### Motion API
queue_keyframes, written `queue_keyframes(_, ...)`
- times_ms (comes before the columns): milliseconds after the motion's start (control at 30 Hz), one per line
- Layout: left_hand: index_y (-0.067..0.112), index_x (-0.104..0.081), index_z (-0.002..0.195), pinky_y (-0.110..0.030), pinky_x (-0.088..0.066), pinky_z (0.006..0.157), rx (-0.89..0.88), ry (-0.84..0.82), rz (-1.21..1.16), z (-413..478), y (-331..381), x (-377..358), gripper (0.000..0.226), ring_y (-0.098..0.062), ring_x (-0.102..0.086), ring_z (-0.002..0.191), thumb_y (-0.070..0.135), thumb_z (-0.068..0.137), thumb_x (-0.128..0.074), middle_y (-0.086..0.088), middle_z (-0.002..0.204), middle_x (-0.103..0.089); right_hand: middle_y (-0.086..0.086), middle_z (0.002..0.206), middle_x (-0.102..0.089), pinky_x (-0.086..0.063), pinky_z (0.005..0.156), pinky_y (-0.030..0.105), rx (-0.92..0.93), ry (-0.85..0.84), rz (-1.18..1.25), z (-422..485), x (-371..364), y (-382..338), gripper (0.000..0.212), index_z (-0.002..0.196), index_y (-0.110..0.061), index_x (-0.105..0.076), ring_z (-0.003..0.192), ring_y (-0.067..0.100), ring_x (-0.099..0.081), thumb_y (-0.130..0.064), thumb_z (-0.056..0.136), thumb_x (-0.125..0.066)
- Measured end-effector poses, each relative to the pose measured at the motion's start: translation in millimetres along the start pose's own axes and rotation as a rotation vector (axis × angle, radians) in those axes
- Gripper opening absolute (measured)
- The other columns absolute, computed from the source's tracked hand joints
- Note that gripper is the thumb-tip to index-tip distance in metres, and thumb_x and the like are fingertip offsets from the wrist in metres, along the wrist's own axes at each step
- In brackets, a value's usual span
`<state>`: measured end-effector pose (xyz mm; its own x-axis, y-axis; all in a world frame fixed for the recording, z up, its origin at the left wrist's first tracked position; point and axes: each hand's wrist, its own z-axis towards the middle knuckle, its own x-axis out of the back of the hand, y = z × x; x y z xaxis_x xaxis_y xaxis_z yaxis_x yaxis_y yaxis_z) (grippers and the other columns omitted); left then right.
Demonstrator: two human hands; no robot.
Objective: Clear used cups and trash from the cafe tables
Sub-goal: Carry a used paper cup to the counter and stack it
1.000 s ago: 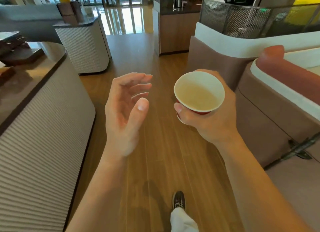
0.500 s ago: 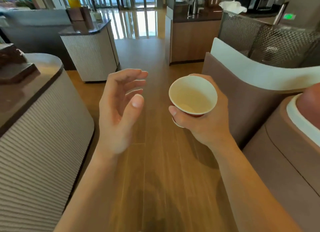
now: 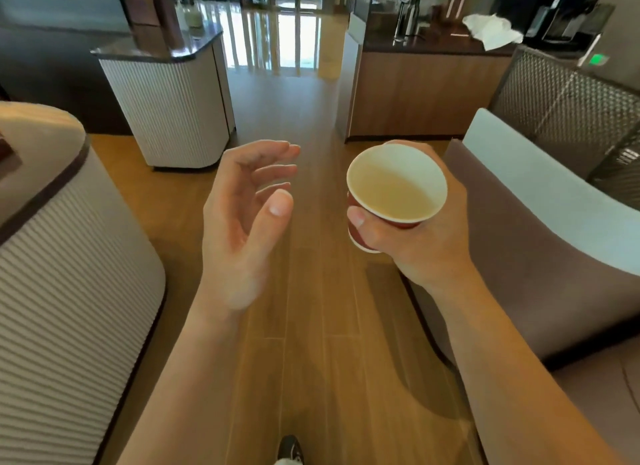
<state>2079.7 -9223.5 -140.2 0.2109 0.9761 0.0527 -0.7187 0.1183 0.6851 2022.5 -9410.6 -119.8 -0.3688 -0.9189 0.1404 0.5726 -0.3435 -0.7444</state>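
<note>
Head view, looking down along both bare forearms. The right hand (image 3: 426, 236) is raised in front of the body and grips a red paper cup with a white rim and pale inside (image 3: 394, 184). Its thumb crosses the near side of the cup wall and the fingers curl round the far side. The cup is upright, tilted slightly toward the camera, and held in the air over the wooden plank floor (image 3: 311, 326).

The left hand (image 3: 239, 222) is held up beside it, palm turned inward toward the cup. Its fingers are loosely bent and spread apart, holding nothing, and a gap separates it from the cup.

A strip of floor runs straight ahead between the hands. On the left it is bounded by the rounded corner of a ribbed cream counter with a dark trim (image 3: 69, 291), and further on by a smaller ribbed white cabinet with a dark top (image 3: 173, 111). On the right the curved brown back of an upholstered bench (image 3: 519, 222) comes close under the right forearm, and a wood-panelled counter (image 3: 422, 90) stands beyond it. The toe of a dark shoe (image 3: 290, 447) shows at the bottom edge.
</note>
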Motion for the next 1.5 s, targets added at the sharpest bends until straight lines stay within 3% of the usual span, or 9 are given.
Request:
queue_keyframes(300,0.002,-0.051,0.131,-0.045,-0.055,0.099,0.033,-0.046,-0.079,123,-122,-19,0.067,-0.034,-0.064,0.119,0.061,0.099,-0.054,-0.016,0.13,-0.061,-0.042,0.115,-0.059,-0.055,0.085,0.013,-0.002,0.058,-0.034,122,-16,103,0.057,0.12,-0.036,-0.051,0.119,-0.002,-0.06,-0.041,0.072,-0.081)
queue_keyframes(433,0.0,-0.05,0.131,-0.044,-0.055,0.099,0.048,-0.062,-0.085,174,-180,-55,0.071,-0.034,-0.064,0.119,0.063,0.099,-0.053,-0.018,0.13,-0.062,-0.04,0.114,-0.06,-0.056,0.084,0.014,-0.029,0.072,-0.039,174,-2,164,0.059,0.121,-0.036,-0.052,0.118,0.001,-0.061,-0.041,0.07,-0.083)
queue_keyframes(700,0.007,-0.049,0.132,-0.057,-0.052,0.101,0.052,-0.115,-0.105,305,-304,-141,0.064,-0.038,-0.062,0.122,0.062,0.098,-0.056,-0.016,0.133,-0.061,-0.039,0.112,-0.062,-0.058,0.083,0.019,-0.029,0.158,0.019,307,49,307,0.061,0.12,-0.035,-0.053,0.115,0.003,-0.064,-0.041,0.068,-0.084)
queue_keyframes(933,0.009,-0.048,0.133,-0.054,-0.052,0.101,0.023,-0.129,-0.072,420,-384,-207,0.065,-0.037,-0.061,0.124,0.062,0.098,-0.056,-0.016,0.133,-0.06,-0.029,0.112,-0.063,-0.057,0.082,0.018,-0.017,0.143,0.028,434,95,394,0.062,0.121,-0.031,-0.054,0.113,0.004,-0.064,-0.039,0.068,-0.085)
queue_keyframes(1233,0.012,-0.049,0.133,-0.054,-0.053,0.101,0.058,-0.119,-0.094,514,-530,-247,0.062,-0.036,-0.062,0.123,0.063,0.098,-0.054,-0.016,0.133,-0.061,-0.036,0.111,-0.062,-0.057,0.08,0.017,-0.053,0.113,0.02,545,102,525,0.061,0.12,-0.032,-0.054,0.111,0.004,-0.065,-0.04,0.068,-0.084)
queue_keyframes(1367,0.014,-0.05,0.131,-0.05,-0.053,0.102,0.065,-0.097,-0.143,570,-605,-257,0.062,-0.036,-0.062,0.123,0.066,0.097,-0.054,-0.017,0.133,-0.061,-0.022,0.112,-0.064,-0.055,0.08,0.014,-0.049,0.116,-0.039,609,95,585,0.061,0.12,-0.028,-0.055,0.109,0.002,-0.065,-0.039,0.068,-0.085)
queue_keyframes(1500,0.016,-0.051,0.129,-0.049,-0.053,0.101,0.055,-0.113,-0.195,655,-670,-272,0.06,-0.037,-0.063,0.121,0.067,0.096,-0.054,-0.019,0.132,-0.06,-0.018,0.115,-0.062,-0.054,0.08,0.011,-0.033,0.15,-0.105,693,93,633,0.061,0.121,-0.026,-0.054,0.11,0.0,-0.064,-0.037,0.069,-0.085)
